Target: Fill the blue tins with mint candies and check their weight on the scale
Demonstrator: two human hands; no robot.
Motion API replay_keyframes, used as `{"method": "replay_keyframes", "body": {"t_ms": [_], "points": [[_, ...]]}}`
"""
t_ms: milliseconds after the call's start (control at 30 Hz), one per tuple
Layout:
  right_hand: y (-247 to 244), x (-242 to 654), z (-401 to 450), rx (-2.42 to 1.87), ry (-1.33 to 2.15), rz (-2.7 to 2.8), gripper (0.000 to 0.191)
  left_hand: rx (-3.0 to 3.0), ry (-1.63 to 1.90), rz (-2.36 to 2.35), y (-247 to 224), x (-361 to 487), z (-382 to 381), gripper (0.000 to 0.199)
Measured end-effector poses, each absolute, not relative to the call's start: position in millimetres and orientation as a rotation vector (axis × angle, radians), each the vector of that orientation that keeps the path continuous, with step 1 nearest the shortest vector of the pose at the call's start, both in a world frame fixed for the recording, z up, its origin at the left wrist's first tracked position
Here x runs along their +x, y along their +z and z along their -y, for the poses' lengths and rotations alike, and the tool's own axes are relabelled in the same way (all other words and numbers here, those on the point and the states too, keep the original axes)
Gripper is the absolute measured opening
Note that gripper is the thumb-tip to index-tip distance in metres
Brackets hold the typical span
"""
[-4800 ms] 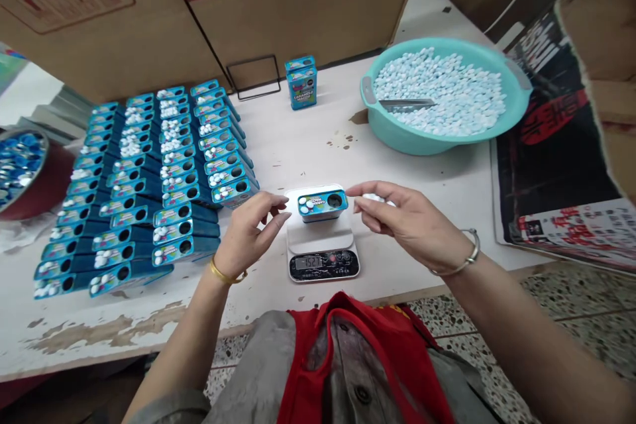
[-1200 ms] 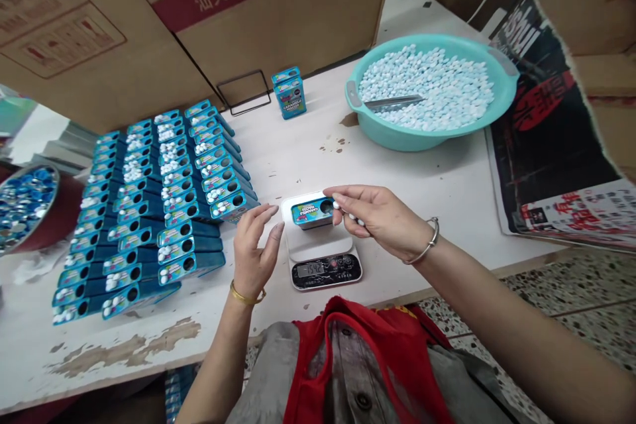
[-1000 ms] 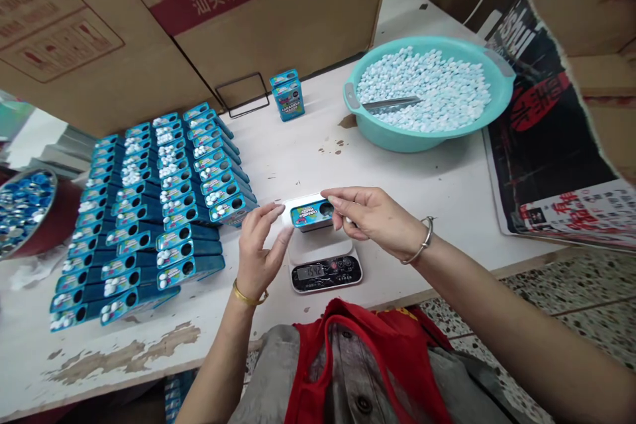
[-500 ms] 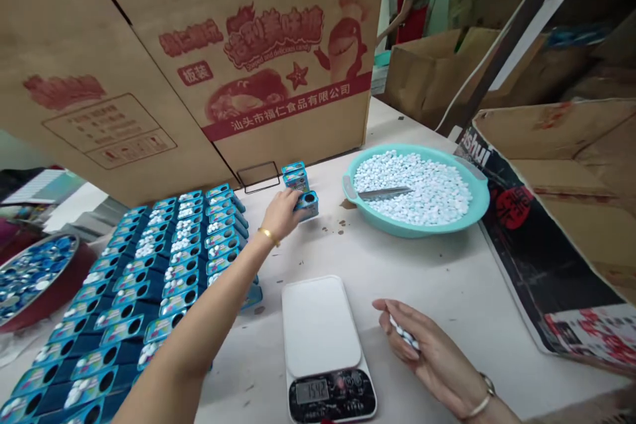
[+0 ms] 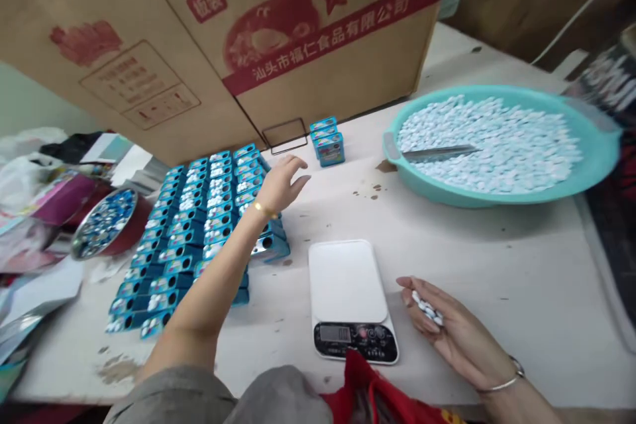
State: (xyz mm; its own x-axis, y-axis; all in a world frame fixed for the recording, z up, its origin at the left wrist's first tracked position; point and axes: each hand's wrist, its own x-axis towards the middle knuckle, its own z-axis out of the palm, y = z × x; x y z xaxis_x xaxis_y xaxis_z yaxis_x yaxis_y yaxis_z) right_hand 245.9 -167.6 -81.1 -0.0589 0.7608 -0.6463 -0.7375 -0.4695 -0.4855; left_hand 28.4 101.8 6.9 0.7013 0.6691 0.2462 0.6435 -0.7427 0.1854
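My left hand, thumb and fingers apart with nothing in them, hovers by the far right corner of the rows of small blue tins. Many of these tins have a dark round hole and white candies on top. Just beyond my fingertips, a short stack of similar blue tins stands against the carton. Cupped in my right hand are several white candies. That hand is just right of the white kitchen scale, whose pan is bare and whose display is hard to read.
A turquoise basin full of white candies, with a metal blade-like tool lying in it, is at the right. Behind stands a large printed carton. A red bowl of shiny blue pieces is at the left.
My left hand has let go of a blue tin, which now stands with the small group by the carton, and has drawn back left. The view has tilted down. My right hand still holds candies.
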Motion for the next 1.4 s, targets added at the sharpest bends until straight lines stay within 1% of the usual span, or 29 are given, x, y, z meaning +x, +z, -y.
{"method": "replay_keyframes", "body": {"t_ms": [67,133,200,300,400,500,600,700,833,933,1033,1133,1200,1267,1400], "points": [[-82.4,243.3,170.5,-1.073,1.785,-0.032,0.031,2.794,0.427,-1.165,18.0,-8.0,-55.8,0.018],[-82.0,240.6,173.2,-1.049,1.818,-0.090,0.028,2.834,0.304,-1.269,17.7,-39.6,-13.1,0.020],[-79.4,237.5,175.4,-1.014,1.843,-0.111,0.024,2.916,0.150,-1.381,6.5,-61.4,18.1,0.024],[-73.3,232.4,179.0,-0.949,1.867,-0.089,0.019,2.991,0.077,-1.536,-12.8,-70.6,41.3,0.015],[-68.2,229.0,185.2,-0.907,1.871,-0.100,0.016,3.015,0.157,-1.544,-11.2,-55.0,51.6,0.013],[-66.2,228.0,194.5,-0.908,1.840,-0.168,0.015,3.038,0.167,-1.340,9.8,-23.8,63.7,0.017],[-66.8,227.9,205.4,-0.920,1.799,-0.250,0.014,3.084,0.103,-1.095,25.2,13.6,76.7,0.019],[-67.0,227.7,215.3,-0.927,1.770,-0.279,0.020,3.153,-0.025,-0.920,21.3,47.7,82.7,0.016],[-63.6,228.9,223.1,-0.960,1.738,-0.287,0.029,3.164,-0.120,-0.816,7.8,71.8,78.0,0.012],[-61.1,230.7,224.9,-0.967,1.728,-0.306,0.031,3.112,0.005,-0.758,12.5,69.7,73.3,0.014],[-62.3,232.0,224.9,-0.973,1.716,-0.332,0.030,2.948,0.335,-0.788,27.2,52.9,70.6,0.025],[-66.8,232.9,224.2,-0.994,1.684,-0.370,0.029,2.690,0.680,-1.023,35.2,26.3,68.9,0.020],[-70.0,234.0,223.2,-1.018,1.659,-0.391,0.029,2.538,0.820,-1.195,31.8,6.7,68.8,0.017],[-72.0,235.5,221.8,-1.037,1.645,-0.397,0.027,2.421,0.866,-1.310,22.7,-11.1,70.5,0.018],[-71.6,237.6,217.9,-1.061,1.645,-0.382,0.024,2.323,0.814,-1.383,2.5,-32.1,77.8,0.021]]}}
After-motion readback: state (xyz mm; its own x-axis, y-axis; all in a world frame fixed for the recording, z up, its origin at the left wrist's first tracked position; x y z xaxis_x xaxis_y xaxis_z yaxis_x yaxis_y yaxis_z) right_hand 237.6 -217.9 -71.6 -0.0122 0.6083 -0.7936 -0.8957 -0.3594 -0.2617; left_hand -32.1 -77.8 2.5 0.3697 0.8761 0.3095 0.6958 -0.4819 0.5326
